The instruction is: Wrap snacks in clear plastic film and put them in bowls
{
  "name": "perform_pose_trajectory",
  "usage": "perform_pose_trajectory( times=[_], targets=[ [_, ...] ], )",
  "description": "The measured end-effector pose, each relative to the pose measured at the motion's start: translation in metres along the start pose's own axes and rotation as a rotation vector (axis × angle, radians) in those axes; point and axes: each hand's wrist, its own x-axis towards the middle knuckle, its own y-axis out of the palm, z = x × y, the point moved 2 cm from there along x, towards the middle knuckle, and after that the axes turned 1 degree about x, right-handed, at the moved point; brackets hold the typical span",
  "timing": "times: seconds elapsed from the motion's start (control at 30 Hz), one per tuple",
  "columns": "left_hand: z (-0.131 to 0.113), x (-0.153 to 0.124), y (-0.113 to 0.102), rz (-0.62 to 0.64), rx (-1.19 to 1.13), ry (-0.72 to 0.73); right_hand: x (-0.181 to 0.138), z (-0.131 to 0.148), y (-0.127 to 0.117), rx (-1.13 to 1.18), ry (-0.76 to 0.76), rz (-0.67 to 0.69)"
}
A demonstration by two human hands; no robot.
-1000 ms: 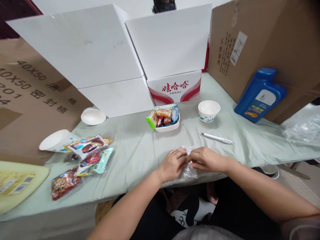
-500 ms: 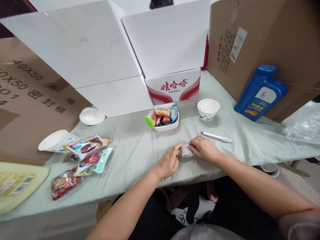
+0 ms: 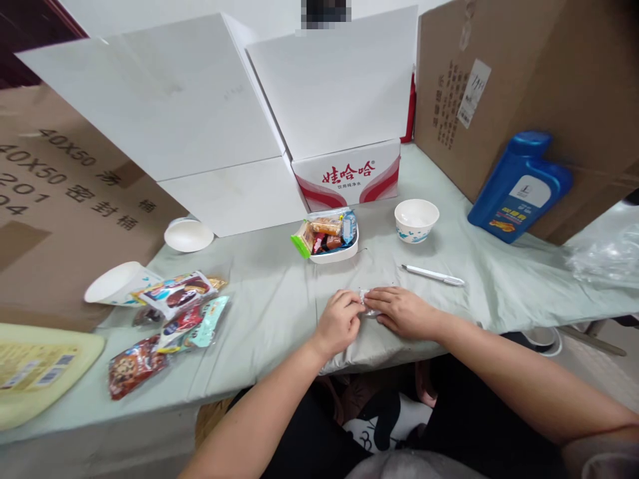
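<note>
A small, crinkled clear plastic packet (image 3: 370, 311) lies on the cloth near the front edge of the table, mostly covered by fingers. My left hand (image 3: 342, 322) is closed, its thumb and fingertips pinching the packet's left side. Stretched fingers of my right hand (image 3: 407, 313) lie flat across the top of the packet, close to the left fingertips. Just beyond my right hand is a white pen (image 3: 433, 275). A white tub (image 3: 335, 255) filled with wrapped snacks (image 3: 327, 233) stands farther back, and a patterned paper bowl (image 3: 417, 221) is to its right.
Several packaged snacks (image 3: 174, 319) lie left beside a tipped paper bowl (image 3: 117, 285); another bowl (image 3: 188, 235) leans behind. A pale yellow bottle (image 3: 47, 372) lies at the left edge. White boxes (image 3: 344, 100) and a brown carton (image 3: 499, 86) border the back; a blue bottle (image 3: 522, 186) stands right.
My right hand has slid forward over the packet, its fingers flattening across it and covering more of it. The left hand stays at the packet's left side. The view has shifted slightly.
</note>
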Motion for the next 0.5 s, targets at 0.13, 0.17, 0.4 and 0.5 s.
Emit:
perform_pose_trajectory(
  times=[0.13, 0.17, 0.4, 0.5],
  targets=[
    [0.002, -0.004, -0.005, -0.108, 0.064, 0.026, -0.001, 0.0, 0.007, -0.009, 0.015, 0.009],
    [0.0, -0.004, -0.004, -0.067, 0.075, 0.071, -0.001, 0.0, 0.008, -0.009, 0.002, 0.001],
    [0.004, -0.005, 0.007, 0.072, 0.055, 0.157, 0.006, -0.008, -0.002, -0.059, -0.009, -0.028],
    [0.007, -0.004, 0.008, 0.063, 0.031, 0.16, 0.016, -0.032, -0.044, -0.149, 0.083, -0.18]
  ],
)
